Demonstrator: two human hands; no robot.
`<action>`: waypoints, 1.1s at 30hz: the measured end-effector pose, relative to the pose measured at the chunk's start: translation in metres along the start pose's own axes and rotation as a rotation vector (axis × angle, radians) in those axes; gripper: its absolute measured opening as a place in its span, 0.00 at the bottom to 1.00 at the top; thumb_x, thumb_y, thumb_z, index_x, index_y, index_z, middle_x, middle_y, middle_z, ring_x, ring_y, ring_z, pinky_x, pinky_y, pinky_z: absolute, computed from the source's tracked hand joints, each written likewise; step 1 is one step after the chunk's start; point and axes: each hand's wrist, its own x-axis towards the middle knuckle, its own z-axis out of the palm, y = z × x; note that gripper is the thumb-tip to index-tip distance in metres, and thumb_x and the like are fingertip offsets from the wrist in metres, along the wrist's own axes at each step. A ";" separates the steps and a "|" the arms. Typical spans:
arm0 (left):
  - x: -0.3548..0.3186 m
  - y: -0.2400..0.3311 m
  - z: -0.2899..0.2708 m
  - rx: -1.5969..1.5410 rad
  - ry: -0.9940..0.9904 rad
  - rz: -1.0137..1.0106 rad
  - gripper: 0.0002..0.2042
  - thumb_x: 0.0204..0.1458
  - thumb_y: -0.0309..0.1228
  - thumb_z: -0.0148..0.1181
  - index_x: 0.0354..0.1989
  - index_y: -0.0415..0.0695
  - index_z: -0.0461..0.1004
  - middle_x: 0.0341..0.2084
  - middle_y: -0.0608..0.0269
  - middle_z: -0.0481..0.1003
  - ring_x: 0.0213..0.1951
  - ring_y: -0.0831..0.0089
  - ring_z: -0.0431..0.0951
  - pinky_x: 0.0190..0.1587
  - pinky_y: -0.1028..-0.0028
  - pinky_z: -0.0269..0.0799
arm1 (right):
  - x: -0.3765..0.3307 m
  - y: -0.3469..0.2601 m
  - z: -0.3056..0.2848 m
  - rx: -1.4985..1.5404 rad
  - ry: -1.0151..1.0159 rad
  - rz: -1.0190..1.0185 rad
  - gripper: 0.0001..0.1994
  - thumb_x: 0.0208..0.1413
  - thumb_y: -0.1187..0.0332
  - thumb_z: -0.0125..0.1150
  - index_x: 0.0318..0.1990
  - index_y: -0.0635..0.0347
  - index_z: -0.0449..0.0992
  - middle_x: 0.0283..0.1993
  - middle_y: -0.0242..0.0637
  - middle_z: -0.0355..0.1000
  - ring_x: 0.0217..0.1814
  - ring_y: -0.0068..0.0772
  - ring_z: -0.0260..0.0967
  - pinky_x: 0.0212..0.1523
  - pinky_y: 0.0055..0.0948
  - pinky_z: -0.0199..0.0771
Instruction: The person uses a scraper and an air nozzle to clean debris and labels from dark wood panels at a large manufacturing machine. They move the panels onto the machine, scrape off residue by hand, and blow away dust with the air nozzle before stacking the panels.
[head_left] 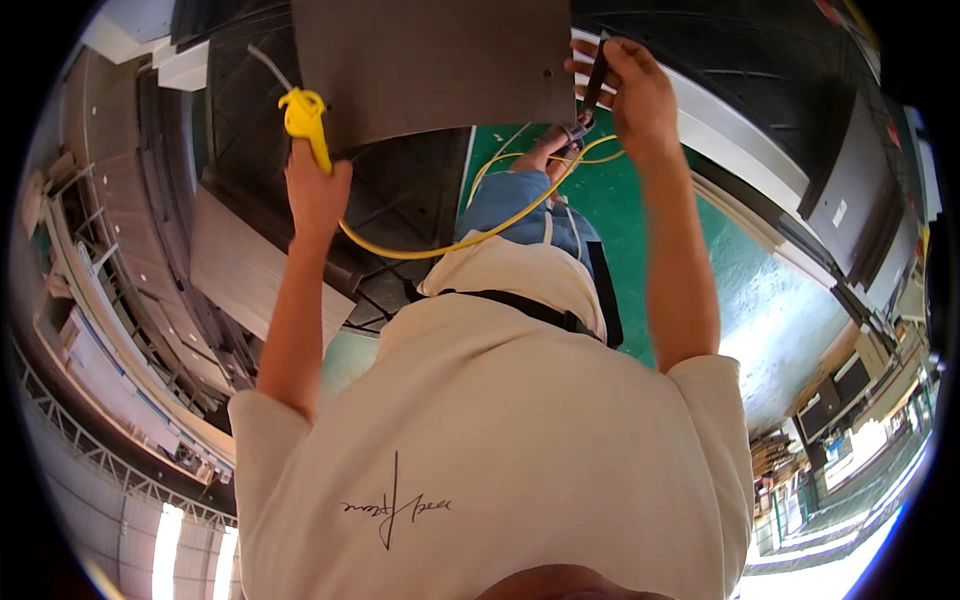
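My left hand (318,195) is closed around the handle of a yellow air blow gun (304,115), whose thin metal nozzle points up and to the left. From its lower end a yellow hose (425,253) sags across in front of my body and curves to the right. A flat brown panel (435,65) lies ahead, between my hands. At its right edge my right hand (643,105) pinches a narrow dark strip-like tool (597,78) between thumb and fingers. The tool's exact kind cannot be made out.
Dark surfaces lie beneath and beside the brown panel. Greyish-brown boards (255,265) lean at the left, near more stacked panels (110,180). Green floor (630,270) shows around my legs, with hose loops on it. Further dark panels (850,200) stand at the right.
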 end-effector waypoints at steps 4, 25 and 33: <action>-0.050 0.033 0.008 -0.164 0.022 -0.084 0.19 0.52 0.28 0.60 0.53 0.35 0.72 0.44 0.45 0.79 0.41 0.49 0.80 0.47 0.59 0.74 | -0.046 0.043 -0.039 0.049 0.152 0.090 0.13 0.70 0.68 0.54 0.55 0.67 0.70 0.44 0.47 0.82 0.35 0.30 0.78 0.33 0.26 0.78; 0.240 0.112 0.032 -0.183 0.002 0.472 0.21 0.53 0.37 0.63 0.55 0.42 0.74 0.45 0.52 0.79 0.46 0.56 0.80 0.52 0.63 0.71 | -0.059 0.056 0.026 0.429 0.162 0.100 0.10 0.69 0.70 0.58 0.55 0.59 0.76 0.49 0.30 0.73 0.50 0.23 0.72 0.50 0.38 0.84; 0.134 0.037 0.010 -0.170 0.087 0.169 0.27 0.51 0.29 0.60 0.62 0.39 0.70 0.51 0.53 0.74 0.50 0.58 0.76 0.56 0.64 0.71 | -0.044 0.050 0.003 0.336 0.015 0.149 0.12 0.69 0.67 0.58 0.55 0.60 0.75 0.50 0.31 0.73 0.55 0.26 0.72 0.48 0.37 0.84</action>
